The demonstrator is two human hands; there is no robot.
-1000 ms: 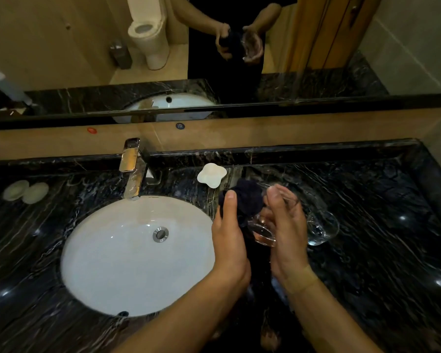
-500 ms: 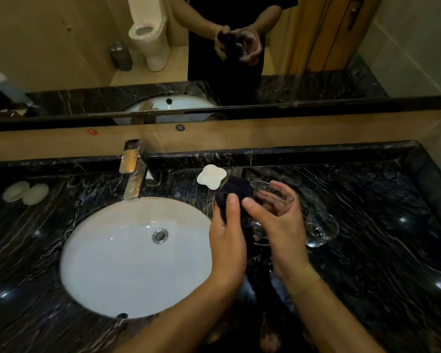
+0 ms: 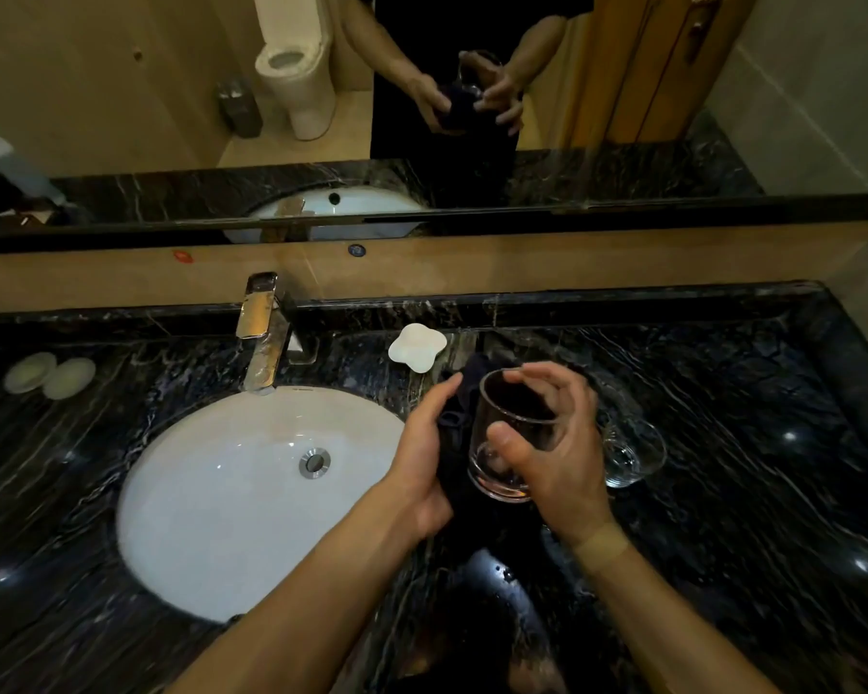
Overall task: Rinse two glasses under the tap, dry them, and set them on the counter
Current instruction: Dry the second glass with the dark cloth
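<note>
A clear drinking glass [image 3: 514,438] is held upright above the black marble counter [image 3: 752,493], just to the right of the white oval basin [image 3: 231,498]. It is gripped by the right hand [image 3: 554,458]: the thumb is pressed against the near side of the glass low down, and the fingers are curled round the far side near the rim. A dark cloth [image 3: 459,423] is held by the left hand [image 3: 422,463], whose fingers are closed round the bunched fabric; the cloth lies against the left side of the glass and hangs down below the hand.

A second clear glass [image 3: 630,450] is seen on the counter just behind and to the right of the right hand, partly hidden by it; whether it stands upright or is tilted cannot be told.

A chrome tap [image 3: 261,333] is mounted behind the basin, and a metal drain [image 3: 315,463] is set in the basin's bottom. A white flower-shaped dish [image 3: 417,347] is placed on the counter to the right of the tap, near the cloth. Two pale round items [image 3: 51,375] are laid side by side at the counter's far left. In the mirror [image 3: 121,92] above, both hands with the cloth and the glass are reflected, as are a toilet and a wooden door.
</note>
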